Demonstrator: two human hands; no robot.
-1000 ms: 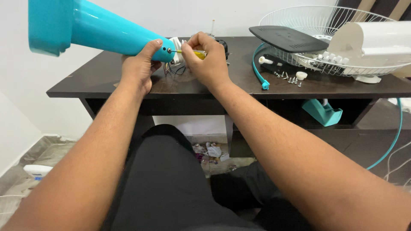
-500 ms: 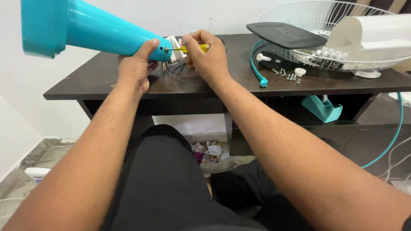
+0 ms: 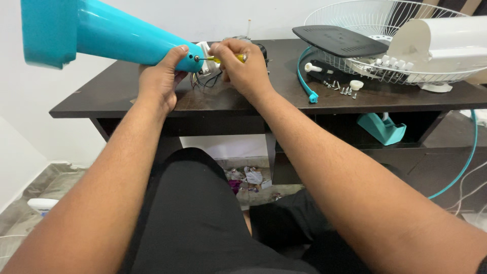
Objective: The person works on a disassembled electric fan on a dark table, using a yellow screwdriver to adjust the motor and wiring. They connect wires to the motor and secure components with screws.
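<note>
My left hand [image 3: 161, 77] grips the narrow end of a turquoise cone-shaped fan housing [image 3: 104, 34], which slants up to the upper left. My right hand [image 3: 242, 68] is closed around a yellow-handled screwdriver [image 3: 229, 58]. Its metal tip meets a screw [image 3: 197, 58] at the narrow end of the housing. A white part with loose wires [image 3: 207, 75] hangs just behind the hands, partly hidden by them. Both hands hover over the dark wooden table [image 3: 116, 94].
On the table's right side lie a white wire fan guard [image 3: 446, 76], a black flat plate [image 3: 340, 40], a white housing [image 3: 441, 35], a turquoise curved strip [image 3: 303, 81] and several small screws [image 3: 341, 89]. A teal tape dispenser [image 3: 381, 128] sits on the shelf below. A turquoise cable [image 3: 464, 167] hangs at right.
The view has shifted slightly, with the hands and housing sitting a little lower and more to the right in frame. Both grips stay the same, the screwdriver still at the housing's narrow end.
</note>
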